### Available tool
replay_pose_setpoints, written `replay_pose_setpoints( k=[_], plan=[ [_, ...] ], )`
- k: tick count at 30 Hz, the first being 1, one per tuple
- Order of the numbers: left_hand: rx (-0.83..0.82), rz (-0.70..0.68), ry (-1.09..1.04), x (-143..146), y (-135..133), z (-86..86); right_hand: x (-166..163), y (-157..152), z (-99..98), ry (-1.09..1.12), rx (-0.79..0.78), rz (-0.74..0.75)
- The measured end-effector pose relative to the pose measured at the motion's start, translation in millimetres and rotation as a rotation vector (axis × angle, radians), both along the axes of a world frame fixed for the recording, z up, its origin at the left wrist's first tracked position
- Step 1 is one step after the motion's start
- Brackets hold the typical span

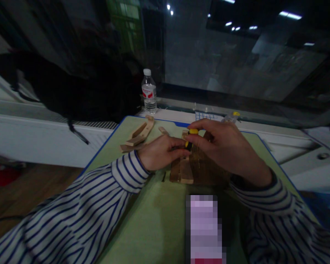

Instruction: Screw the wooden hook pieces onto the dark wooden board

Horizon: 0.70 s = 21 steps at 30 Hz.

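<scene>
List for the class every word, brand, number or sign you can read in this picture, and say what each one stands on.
No text can be read with certainty.
Bottle label: red and white print, too small and blurred to read.
Pixelated panel at the bottom: blocked out, nothing legible.
Yellow-and-black tool in the hands: no lettering visible.
Blue-lined grid on the sill: no legible characters.

i wear loose, pale sleeves with thin navy stripes, slanting along my forearms and curving round the banded cuffs at my wrists; my fingers are bare.
</scene>
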<state>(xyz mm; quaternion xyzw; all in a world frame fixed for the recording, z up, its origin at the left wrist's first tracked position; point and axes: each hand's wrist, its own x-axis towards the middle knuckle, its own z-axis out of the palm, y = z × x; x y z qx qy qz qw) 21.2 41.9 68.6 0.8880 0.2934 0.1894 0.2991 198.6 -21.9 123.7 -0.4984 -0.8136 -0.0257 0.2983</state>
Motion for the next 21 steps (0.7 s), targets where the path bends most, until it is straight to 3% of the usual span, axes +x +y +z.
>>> replay_pose_setpoints(
  k=[4, 11, 17, 21],
  plan=[
    [0.009, 0.010, 0.004, 1.4, -1.7, 2.1, 0.5, 0.0, -0.4, -0.018, 0.004, -0.011],
    [0.095, 0.153, -0.065, 5.4, -5.5, 5.3, -1.5, 2.0, 0.2, -0.024, 0.019, -0.018],
    [0.063, 0.124, -0.085, 3.9, -4.7, 2.9, -0.1, -1.4, 0.2, 0.077, -0.083, 0.132],
    [0.053, 0.096, -0.058, 3.5, -3.8, 1.9, 0.6, -1.4, 0.2, 0.066, -0.061, 0.159]
  ],
)
